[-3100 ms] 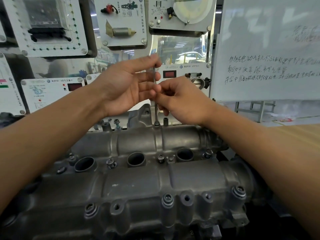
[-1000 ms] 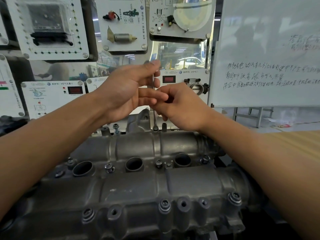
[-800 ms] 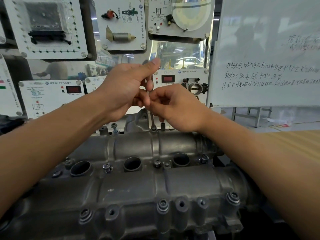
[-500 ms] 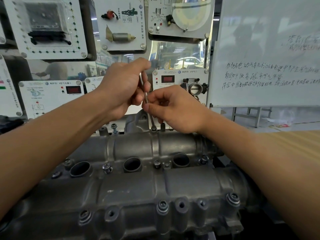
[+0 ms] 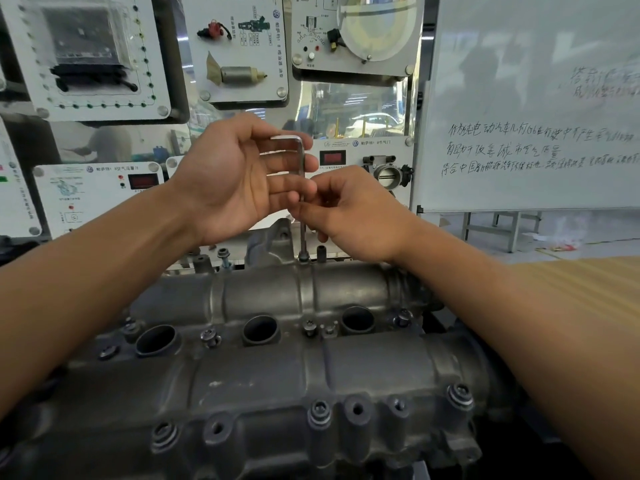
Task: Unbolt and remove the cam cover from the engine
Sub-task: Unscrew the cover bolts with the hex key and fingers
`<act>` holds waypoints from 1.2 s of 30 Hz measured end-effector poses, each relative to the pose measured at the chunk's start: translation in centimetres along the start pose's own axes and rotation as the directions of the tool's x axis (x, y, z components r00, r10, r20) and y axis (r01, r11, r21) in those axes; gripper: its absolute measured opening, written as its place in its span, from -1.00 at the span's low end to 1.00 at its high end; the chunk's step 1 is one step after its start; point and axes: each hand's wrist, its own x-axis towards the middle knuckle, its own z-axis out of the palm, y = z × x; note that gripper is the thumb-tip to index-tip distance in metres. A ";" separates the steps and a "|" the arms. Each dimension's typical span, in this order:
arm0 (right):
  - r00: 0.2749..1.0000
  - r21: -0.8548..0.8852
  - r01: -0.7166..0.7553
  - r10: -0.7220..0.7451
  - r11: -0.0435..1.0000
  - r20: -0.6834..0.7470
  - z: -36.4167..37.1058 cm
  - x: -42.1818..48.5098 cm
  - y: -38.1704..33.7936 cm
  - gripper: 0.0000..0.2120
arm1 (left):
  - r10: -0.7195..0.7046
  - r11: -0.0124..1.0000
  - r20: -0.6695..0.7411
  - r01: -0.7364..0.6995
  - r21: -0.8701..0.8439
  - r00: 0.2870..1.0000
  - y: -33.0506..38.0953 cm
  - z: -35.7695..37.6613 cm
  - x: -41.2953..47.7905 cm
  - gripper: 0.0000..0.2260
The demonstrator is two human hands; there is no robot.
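The cam cover [image 5: 277,372] is right in front, filling the bottom half of the view, not lifted off yet. A hex key [image 5: 302,168] stands upright over the cover's far edge, roughly mid-length, with its tip down in a bolt [image 5: 303,258] there.

The right hand [image 5: 356,220] is just above that far edge, fingers curled in, pinching the key's long shaft around the middle. The left hand [image 5: 228,178] is beside it and a bit higher above the cover. Its palm is wide and its fingers are pretty much straight, laid against the short bent arm at the top of the key. It's not wrapped round the key as far as I can see. The two hands touch at the fingertips.

On the cover itself there are three round plug holes [image 5: 259,330] in a row along the middle with small fasteners between them. More bolts [image 5: 320,410] sit in bosses along the near edge, and a couple of those bosses just show bare holes.

Behind the cover are wall panels [image 5: 239,46] with car parts on them, with a throttle body [image 5: 386,172] mounted on one. A whiteboard [image 5: 533,98] with handwriting is behind the cover's right end.
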 end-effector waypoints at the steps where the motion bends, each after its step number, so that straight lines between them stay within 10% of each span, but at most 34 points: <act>1: 1.000 0.001 -0.004 0.004 1.000 -0.001 0.0 0.0 0.0 -0.70 | 0.002 1.000 0.015 -0.003 0.010 1.000 0.0 0.0 0.0 -0.71; 10: 1.000 0.001 -0.012 0.012 1.000 0.001 0.0 -0.1 -0.1 -0.74 | 0.059 0.995 0.029 -0.061 0.075 0.998 -0.2 0.4 -0.1 -0.78; 25: 0.993 -0.061 -0.008 0.015 0.998 0.113 0.2 -0.1 -0.6 -0.73 | 0.111 0.964 -0.390 -0.004 0.266 0.914 -0.2 1.1 0.5 -0.68; 36: 0.996 -0.035 -0.033 0.036 0.999 0.087 0.1 -0.2 -0.4 -0.71 | -0.029 0.998 -0.197 0.038 0.044 0.980 0.0 0.1 0.2 -0.70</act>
